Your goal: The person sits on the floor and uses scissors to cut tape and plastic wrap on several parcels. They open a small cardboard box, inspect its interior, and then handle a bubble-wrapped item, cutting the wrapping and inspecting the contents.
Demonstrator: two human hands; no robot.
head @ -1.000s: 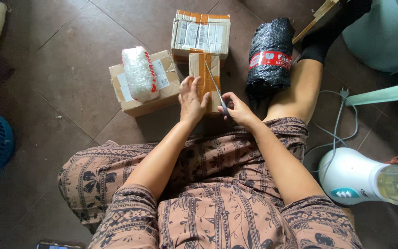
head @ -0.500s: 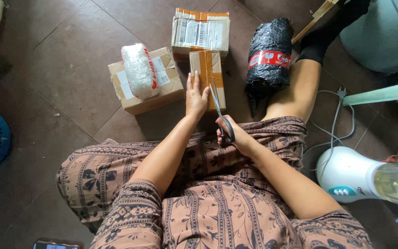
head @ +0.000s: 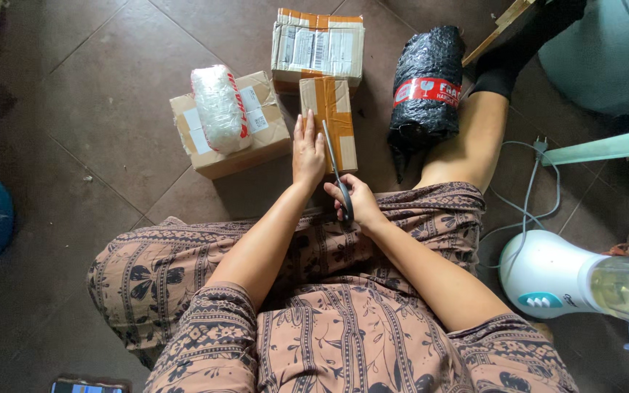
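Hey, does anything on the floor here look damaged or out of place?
The upper cardboard box looks crumpled, its edges dented and tape wrinkled. A white bubble-wrapped parcel lies askew atop another box. The left hand presses the small taped box; the right hand holds scissors on it.

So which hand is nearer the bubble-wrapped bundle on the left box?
Left. The left hand lies flat on the small taped box, just right of the bundle. The right hand holds scissors farther back.
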